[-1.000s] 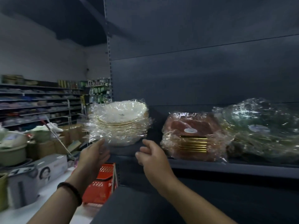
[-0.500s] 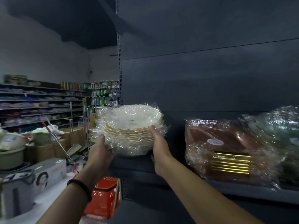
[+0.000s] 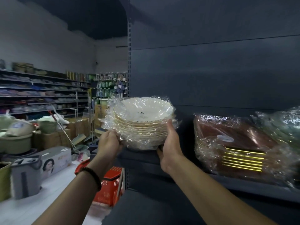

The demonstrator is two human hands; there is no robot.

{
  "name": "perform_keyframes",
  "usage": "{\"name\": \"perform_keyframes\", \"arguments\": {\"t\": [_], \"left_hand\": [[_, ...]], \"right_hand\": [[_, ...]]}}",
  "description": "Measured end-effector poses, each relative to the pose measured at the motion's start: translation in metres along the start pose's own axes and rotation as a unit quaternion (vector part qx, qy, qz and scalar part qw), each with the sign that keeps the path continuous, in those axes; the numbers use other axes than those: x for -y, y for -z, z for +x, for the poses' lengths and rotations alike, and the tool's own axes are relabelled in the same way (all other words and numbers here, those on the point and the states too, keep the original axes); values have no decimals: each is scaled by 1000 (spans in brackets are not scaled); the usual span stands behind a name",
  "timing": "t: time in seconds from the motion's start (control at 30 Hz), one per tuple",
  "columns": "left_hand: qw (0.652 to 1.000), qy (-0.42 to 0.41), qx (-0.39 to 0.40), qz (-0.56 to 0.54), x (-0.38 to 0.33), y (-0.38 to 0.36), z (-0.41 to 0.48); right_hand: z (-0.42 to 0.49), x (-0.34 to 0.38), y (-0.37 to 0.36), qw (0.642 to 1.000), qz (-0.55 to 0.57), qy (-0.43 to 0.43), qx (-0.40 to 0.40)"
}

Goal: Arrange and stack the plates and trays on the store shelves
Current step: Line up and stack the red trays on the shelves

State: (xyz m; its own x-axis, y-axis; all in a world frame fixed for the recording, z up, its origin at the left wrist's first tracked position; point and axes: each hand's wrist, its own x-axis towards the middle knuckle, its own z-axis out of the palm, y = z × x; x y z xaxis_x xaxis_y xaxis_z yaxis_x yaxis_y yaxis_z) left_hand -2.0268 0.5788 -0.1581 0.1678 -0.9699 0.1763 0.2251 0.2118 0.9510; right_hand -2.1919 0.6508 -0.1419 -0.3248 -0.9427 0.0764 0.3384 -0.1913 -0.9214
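Both hands are on the stack of white plates (image 3: 142, 117), a scalloped pile sealed in crinkly clear wrap. The left hand (image 3: 109, 142) grips the stack's left side, fingers (image 3: 113, 133) curled against the plastic. The right hand (image 3: 170, 143) clamps the stack's right side with the thumb running up the rims, while its other fingers go under the stack and out of sight. The stack sits level over the left end of the dark shelf (image 3: 139, 158); whether its base touches the shelf, I cannot tell. To the right of the stack, apart from it, lies a wrapped pack of brown trays (image 3: 235, 143) with gold edges, and beyond that a blurry greenish wrapped bundle (image 3: 284, 125). Below and to the left of the stack is a red basket (image 3: 112, 184).
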Motion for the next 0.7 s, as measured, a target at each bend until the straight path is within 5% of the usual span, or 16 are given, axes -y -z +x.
{"name": "perform_keyframes", "arguments": {"t": [0.7], "left_hand": [[996,27,36,-78,-14,-19,-87]], "right_hand": [[-79,3,34,997,17,57,40]]}}
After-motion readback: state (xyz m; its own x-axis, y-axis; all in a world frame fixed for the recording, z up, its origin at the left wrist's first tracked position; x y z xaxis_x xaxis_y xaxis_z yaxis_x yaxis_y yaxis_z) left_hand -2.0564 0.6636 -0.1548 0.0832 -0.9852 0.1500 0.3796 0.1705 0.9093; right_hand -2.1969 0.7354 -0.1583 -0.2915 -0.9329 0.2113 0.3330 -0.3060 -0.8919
